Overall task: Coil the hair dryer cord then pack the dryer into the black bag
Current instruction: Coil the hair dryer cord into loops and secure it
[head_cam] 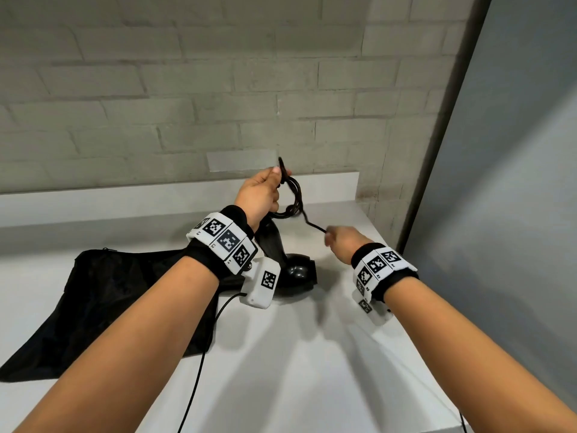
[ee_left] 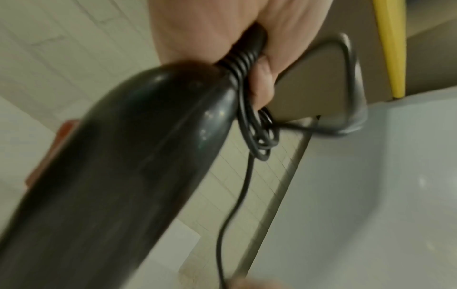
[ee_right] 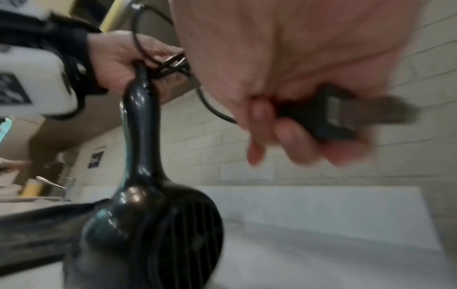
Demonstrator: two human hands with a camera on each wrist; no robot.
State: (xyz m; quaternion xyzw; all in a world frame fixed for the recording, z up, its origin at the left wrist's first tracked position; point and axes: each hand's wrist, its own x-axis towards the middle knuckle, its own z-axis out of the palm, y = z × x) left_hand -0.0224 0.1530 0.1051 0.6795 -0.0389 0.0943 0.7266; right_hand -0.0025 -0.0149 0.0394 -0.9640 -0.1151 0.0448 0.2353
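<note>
My left hand grips several loops of the black cord together with the cord's ribbed end at the dryer's handle. The black hair dryer hangs below that hand, its head resting on or just above the white counter; in the right wrist view the dryer shows its vented back. My right hand pinches the cord's plug, and a short stretch of cord runs from it to the coil. The black bag lies flat at the left.
A pale brick wall stands behind the counter, with a raised white ledge along it. A grey panel closes off the right side. A thin black sensor cable hangs from my left wrist across the counter's front.
</note>
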